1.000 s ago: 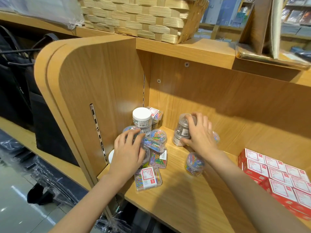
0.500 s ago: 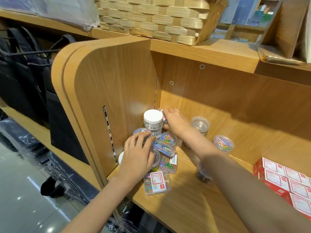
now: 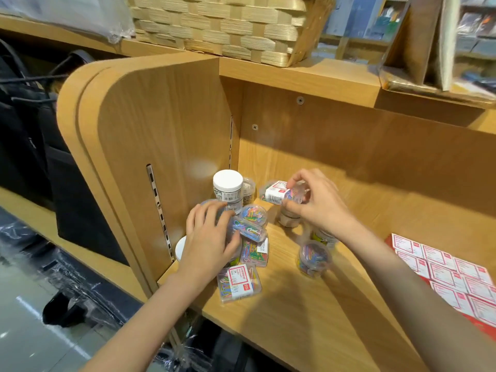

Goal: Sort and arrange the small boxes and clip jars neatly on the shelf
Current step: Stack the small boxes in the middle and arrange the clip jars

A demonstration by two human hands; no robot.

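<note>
My right hand (image 3: 319, 202) holds a small clear box of coloured clips (image 3: 279, 195) with a red-and-white label, lifted above a clear jar (image 3: 288, 220) near the shelf's back. My left hand (image 3: 208, 237) rests on a heap of clear clip jars and boxes at the shelf's left corner, its fingers curled over a lying jar of coloured clips (image 3: 248, 230). A white-lidded jar (image 3: 228, 187) stands upright behind the heap. A labelled clip box (image 3: 239, 283) lies flat at the front. Another jar of coloured clips (image 3: 312, 257) stands to the right.
Rows of red-and-white small boxes (image 3: 451, 277) lie at the shelf's right. The wooden side panel (image 3: 150, 146) closes the left. A woven basket (image 3: 228, 25) sits on the top board. Bare shelf board (image 3: 295, 318) runs along the front.
My right hand has drawn back from the back corner beside the white-lidded jar, now holding a labelled clip box lifted over the clear jar. My left hand stays on the heap.
</note>
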